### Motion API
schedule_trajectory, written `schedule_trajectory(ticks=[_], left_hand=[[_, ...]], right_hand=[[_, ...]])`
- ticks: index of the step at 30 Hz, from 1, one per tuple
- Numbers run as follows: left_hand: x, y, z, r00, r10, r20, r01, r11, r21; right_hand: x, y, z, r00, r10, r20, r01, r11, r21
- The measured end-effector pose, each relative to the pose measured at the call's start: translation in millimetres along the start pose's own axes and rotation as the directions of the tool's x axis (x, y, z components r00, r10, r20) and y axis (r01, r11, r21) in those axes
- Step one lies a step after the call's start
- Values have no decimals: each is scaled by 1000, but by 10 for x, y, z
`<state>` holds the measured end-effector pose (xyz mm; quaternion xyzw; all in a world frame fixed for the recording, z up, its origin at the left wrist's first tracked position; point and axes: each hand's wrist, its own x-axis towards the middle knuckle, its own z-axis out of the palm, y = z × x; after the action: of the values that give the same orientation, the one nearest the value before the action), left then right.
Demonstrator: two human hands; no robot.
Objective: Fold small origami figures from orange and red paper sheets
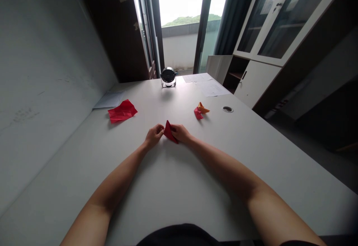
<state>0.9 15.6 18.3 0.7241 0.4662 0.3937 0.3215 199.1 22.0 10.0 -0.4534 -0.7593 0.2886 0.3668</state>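
A small folded piece of red paper [169, 131] is held up off the white table [173, 186] between both hands at the middle of the view. My left hand [153, 135] pinches its left edge with closed fingers. My right hand [181, 132] grips its right side, fingers curled round it. A crumpled red paper sheet [122, 111] lies to the far left. Two small folded paper figures, one red [198, 113] and one orange [203, 108], sit together to the far right of my hands.
A small round desk fan [168, 77] stands at the table's far edge. White paper sheets [208, 86] lie at the far right, a bluish sheet [110, 99] at the far left. A cable hole [227, 109] is right of the figures. A wall runs along the left.
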Motion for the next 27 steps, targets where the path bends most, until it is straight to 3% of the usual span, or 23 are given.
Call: schedule_trajectory(ticks=[27], left_hand=[[-3,44,-5,999,5,38,-5,1000,8]], right_hand=[[-11,-32,-15,998,-54,20,55,998,-44]])
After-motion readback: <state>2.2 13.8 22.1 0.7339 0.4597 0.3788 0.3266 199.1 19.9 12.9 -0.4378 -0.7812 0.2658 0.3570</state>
